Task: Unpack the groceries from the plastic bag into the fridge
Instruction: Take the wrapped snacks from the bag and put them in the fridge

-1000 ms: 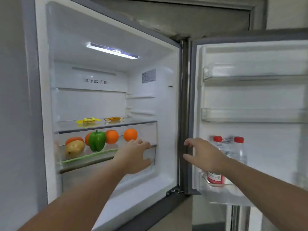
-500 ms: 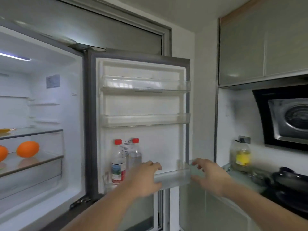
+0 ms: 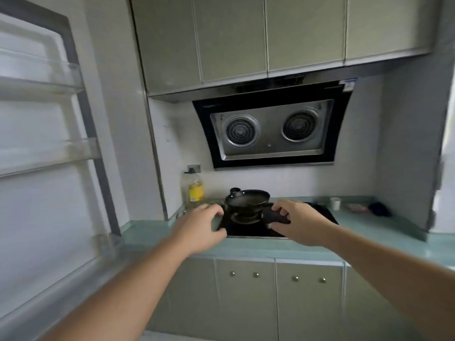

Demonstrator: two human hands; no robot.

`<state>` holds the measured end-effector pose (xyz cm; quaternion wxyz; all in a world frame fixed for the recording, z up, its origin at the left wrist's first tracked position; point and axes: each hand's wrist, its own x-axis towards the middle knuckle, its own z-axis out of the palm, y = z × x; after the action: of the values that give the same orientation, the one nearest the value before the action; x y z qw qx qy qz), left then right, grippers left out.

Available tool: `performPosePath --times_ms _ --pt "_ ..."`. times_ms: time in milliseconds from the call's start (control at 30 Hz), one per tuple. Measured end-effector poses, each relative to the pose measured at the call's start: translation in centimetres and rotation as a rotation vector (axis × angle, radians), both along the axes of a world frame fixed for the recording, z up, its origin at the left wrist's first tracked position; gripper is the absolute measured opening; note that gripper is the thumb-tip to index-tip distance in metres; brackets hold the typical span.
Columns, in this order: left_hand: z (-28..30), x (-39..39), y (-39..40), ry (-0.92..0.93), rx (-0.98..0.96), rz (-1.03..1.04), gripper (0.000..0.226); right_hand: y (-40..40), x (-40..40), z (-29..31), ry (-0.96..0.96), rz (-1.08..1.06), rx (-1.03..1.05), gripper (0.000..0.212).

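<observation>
Only the fridge's open door shows, at the left edge, with its clear shelves blurred. No plastic bag or groceries are in view. My left hand and my right hand are both stretched out in front of me over the counter, fingers loosely curled and holding nothing. The right hand's fingers overlap the dark handle of a pan in the picture; I cannot tell whether they touch it.
A teal counter holds a black hob with a black pan, an oil bottle to its left and a small white cup at the right. An extractor hood hangs above. Cupboards stand below the counter.
The view has swung right from the fridge interior and door to the hob counter. Both hands stay stretched out and hold nothing.
</observation>
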<state>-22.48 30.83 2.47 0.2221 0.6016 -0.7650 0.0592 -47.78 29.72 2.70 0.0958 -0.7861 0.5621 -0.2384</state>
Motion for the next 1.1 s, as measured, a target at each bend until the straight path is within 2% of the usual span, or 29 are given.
performPosePath --times_ms 167,333,500,667,833,1100 --pt "-2.4 -6.1 -4.3 0.202 0.120 -0.229 0.035 2.9 -5.6 -1.9 0.008 -0.263 0.001 0.046" --pt "-3.5 -14.8 -3.9 0.075 0.174 -0.463 0.039 8.2 -12.5 -2.7 -0.045 -0.493 0.020 0.043" --pt "-2.9 -24.8 0.2 0.066 0.202 -0.636 0.043 15.4 -20.6 -2.6 0.004 -0.695 -0.018 0.043" --pt "-3.8 -31.7 3.8 0.038 0.228 -0.699 0.044 20.2 -26.8 -3.4 0.065 -0.756 0.029 0.037" --pt "-4.6 -39.2 7.7 0.016 0.249 -0.755 0.044 24.7 -32.8 -4.7 0.003 -0.830 0.024 0.035" --pt "-6.4 -47.6 6.5 -0.008 0.302 -0.778 0.042 24.6 -40.4 -7.7 -0.036 -0.871 0.038 0.033"
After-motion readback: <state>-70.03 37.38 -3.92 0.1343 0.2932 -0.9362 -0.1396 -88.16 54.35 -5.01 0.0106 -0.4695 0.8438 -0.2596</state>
